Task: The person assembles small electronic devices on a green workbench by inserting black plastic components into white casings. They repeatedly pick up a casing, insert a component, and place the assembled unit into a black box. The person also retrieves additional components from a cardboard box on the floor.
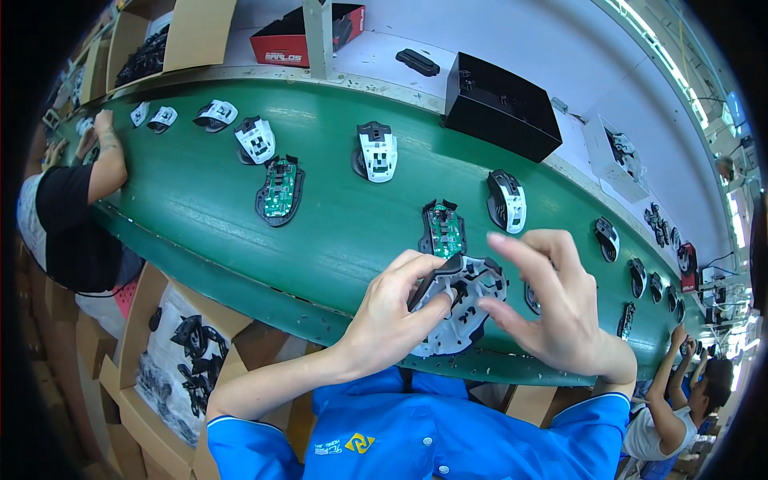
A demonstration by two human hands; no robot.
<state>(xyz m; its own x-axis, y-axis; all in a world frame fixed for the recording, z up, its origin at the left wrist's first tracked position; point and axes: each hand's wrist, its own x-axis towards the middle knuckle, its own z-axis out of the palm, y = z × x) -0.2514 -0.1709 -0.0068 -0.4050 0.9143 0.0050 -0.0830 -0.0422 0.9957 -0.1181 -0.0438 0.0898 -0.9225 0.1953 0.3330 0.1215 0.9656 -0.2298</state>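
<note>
My left hand [382,310] grips a computer mouse shell [456,334], its pale ribbed inside turned up and a dark side edge under my fingers. Close to the shell's right side, my right hand [552,312] is open, thumb and fingers apart, with nothing visible in it. Just beyond the shell lies a mouse base with a green circuit board [444,226], partly covered by it. Farther off are a white-and-black mouse shell [507,202] and another such shell [378,152]. A second circuit-board base [280,192] lies to the left. Behind my right hand, another mouse part is mostly hidden.
The green work surface [336,240] carries more mouse parts at both ends. A black box [504,108] and a red-and-black box [276,40] stand on the back ledge. A cardboard box of black parts [192,344] sits lower left. Co-workers sit at far left and right.
</note>
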